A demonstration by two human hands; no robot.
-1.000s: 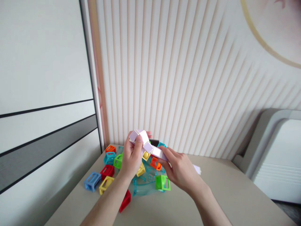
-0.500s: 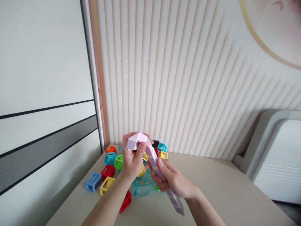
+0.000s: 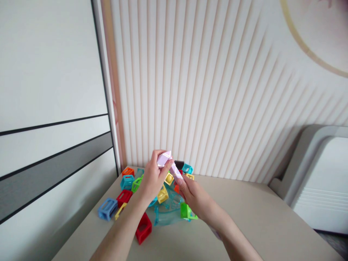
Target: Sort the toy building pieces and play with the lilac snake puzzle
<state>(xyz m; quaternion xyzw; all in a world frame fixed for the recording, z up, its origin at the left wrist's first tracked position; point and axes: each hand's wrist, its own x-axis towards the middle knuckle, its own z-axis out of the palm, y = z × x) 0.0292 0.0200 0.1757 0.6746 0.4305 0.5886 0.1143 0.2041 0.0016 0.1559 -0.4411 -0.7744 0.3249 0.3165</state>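
Observation:
A lilac and white snake puzzle (image 3: 176, 172) made of wedge-shaped segments is held up in both hands above the toy blocks. My left hand (image 3: 156, 174) is closed around its bent upper end, the thumb pressing on the near side. Lower down, my right hand (image 3: 194, 195) wraps round the straight part, thumb on top. Most of the lower length is hidden behind my right hand and forearm; a small tip shows below the wrist. Beneath the hands lie a yellow block (image 3: 163, 195) and a green block (image 3: 187, 211).
On the beige table (image 3: 239, 214), several hollow blocks lie at the left, among them a blue block (image 3: 108, 209) and a red block (image 3: 143, 228). Clear teal track pieces (image 3: 168, 216) lie in the middle. A ribbed wall (image 3: 190, 90) stands behind; a grey-white panel (image 3: 320, 181) is at right.
My left hand has turned and shifted right, so the puzzle's bent end shows as a narrower point. My right hand has moved slightly up, and the puzzle's lower tail has swung behind my forearm.

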